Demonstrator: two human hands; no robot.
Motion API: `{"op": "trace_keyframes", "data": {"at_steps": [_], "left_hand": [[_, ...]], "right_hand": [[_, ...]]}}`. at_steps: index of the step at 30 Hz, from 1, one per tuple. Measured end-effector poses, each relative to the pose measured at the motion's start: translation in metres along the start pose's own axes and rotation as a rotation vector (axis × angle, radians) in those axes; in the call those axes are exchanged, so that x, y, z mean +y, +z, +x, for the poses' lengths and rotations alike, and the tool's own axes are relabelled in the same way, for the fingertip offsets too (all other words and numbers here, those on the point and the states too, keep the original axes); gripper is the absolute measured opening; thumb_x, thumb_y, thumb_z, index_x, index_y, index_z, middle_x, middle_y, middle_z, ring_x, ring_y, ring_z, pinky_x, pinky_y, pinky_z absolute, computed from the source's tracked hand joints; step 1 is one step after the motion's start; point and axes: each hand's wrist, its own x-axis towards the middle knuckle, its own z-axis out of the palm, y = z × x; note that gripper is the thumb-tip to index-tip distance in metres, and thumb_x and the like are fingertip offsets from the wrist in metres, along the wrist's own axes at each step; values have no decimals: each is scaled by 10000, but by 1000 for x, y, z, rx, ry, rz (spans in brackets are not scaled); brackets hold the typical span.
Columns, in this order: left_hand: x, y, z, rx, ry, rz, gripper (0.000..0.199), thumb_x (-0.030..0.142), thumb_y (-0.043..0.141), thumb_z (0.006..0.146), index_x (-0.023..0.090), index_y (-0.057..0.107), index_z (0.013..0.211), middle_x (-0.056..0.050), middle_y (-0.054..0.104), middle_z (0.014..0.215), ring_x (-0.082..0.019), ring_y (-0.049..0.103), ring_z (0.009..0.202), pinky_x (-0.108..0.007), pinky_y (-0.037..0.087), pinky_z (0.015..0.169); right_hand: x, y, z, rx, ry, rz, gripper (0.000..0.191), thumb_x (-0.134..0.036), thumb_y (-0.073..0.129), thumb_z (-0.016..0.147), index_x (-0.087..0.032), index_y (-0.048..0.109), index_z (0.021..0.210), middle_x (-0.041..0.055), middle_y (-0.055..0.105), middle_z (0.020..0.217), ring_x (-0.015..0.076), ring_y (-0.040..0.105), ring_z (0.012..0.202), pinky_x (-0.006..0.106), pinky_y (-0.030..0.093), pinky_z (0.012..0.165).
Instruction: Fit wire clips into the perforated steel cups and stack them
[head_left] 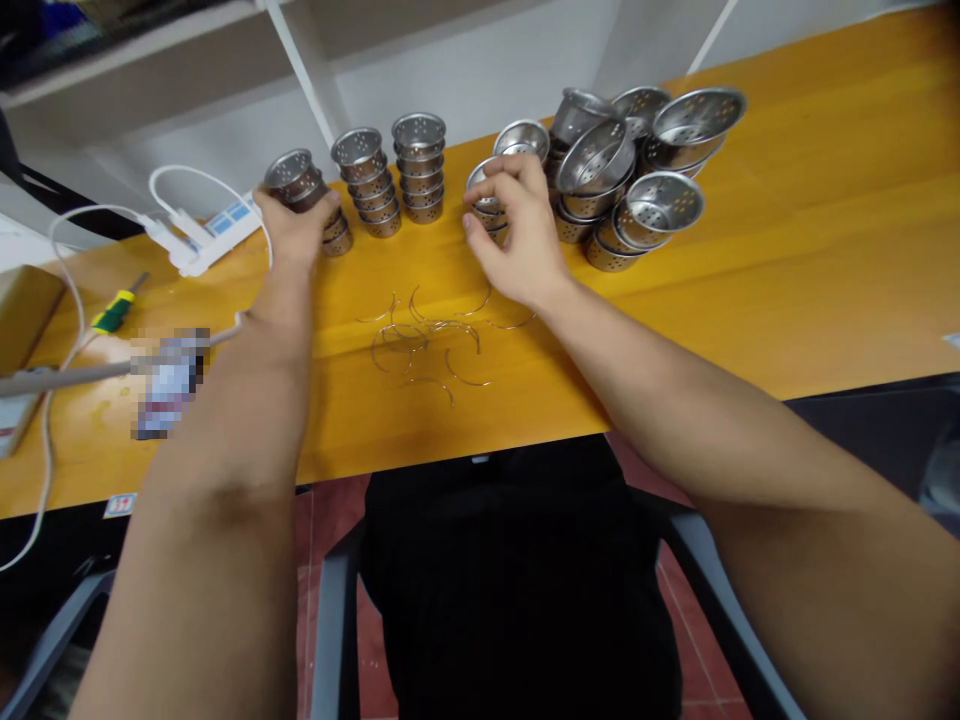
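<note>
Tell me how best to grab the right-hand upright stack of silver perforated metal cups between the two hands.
Probably around the bottom silver cup, from the open near-right side: this stack of nested cups could separate if gripped higher, and another silver stack stands close on its left.

White power strip [225,232], just left of the left grip [297,222]; green-and-yellow screwdriver [114,312], farther left; tan box [26,315], left of the screwdriver; white shelving [450,70], behind the grip; red tiled floor [701,660], below.
</note>
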Motion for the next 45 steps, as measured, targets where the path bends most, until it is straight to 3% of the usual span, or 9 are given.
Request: {"op": "trace_keyframes", "data": {"at_steps": [3,11,15,18,20,29,34,39,45], "left_hand": [[-38,7,30,141,-243,-77,1275,1280,877,309,304,382,963,140,626,839,-78,775,1084,-434,596,1087],[-64,21,19,247,-239,-33,1220,1263,879,481,305,520,1146,86,766,1083,-92,761,1064,-457,603,1058],[-51,25,11,285,-259,16,935,650,1219,825,272,481,1259,100,732,1246,-40,673,1090,-342,584,1133],[-34,28,3,308,-322,64,785,-66,1038,1010,237,399,1351,112,683,1349,24,602,1139,-225,525,1189],[-25,27,-2,327,-331,68,808,-226,939,993,237,388,1360,102,659,1378,32,603,1200,-198,505,1255],[-19,39,27,607,-229,127,1275,164,1290,758,192,338,1606,-39,719,1535,-199,402,1868,-332,192,1673],[33,46,-13,279,442,-218,945,804,1064,970,292,511,1541,12,760,1408,-161,768,1341,-324,615,1301],[79,38,-74,23,-21,-122,769,538,1178,848,331,659,1377,-38,808,1436,-358,791,1529,-543,641,1411],[65,27,-78,57,-303,-71,716,393,1128,817,317,675,1365,-100,833,1509,-410,750,1615,-606,547,1522]], "right_hand": [[-2,-1,1,13,16,35,576,-580,846,1147,-379,741,1675,196,642,1736,549,417,1778,782,423,1442],[1,3,0,105,36,143,507,-597,819,1150,-438,770,1629,160,755,1594,540,569,1656,790,516,1373],[-2,-3,-1,35,23,50,609,-642,798,1134,-470,726,1715,154,765,1606,548,550,1673,806,539,1336],[-3,-7,-1,-41,-5,-50,714,-717,802,1102,-484,695,1768,155,770,1609,581,515,1699,853,534,1306],[-3,-8,-1,-52,-15,-85,758,-744,813,1084,-481,688,1784,158,773,1609,598,509,1701,866,535,1293],[8,2,-2,119,69,90,437,-436,482,1271,-345,833,1515,154,727,1670,415,609,1628,647,550,1369],[-2,-5,-4,29,63,-1,557,-642,626,1222,-434,721,1731,154,738,1663,511,513,1670,770,528,1315],[-4,-6,-4,40,60,69,482,-549,580,1246,-413,784,1661,145,742,1680,500,565,1655,756,519,1351],[-4,-1,-3,18,14,113,470,-472,478,1292,-313,823,1569,175,735,1668,431,598,1651,649,517,1407]]}}
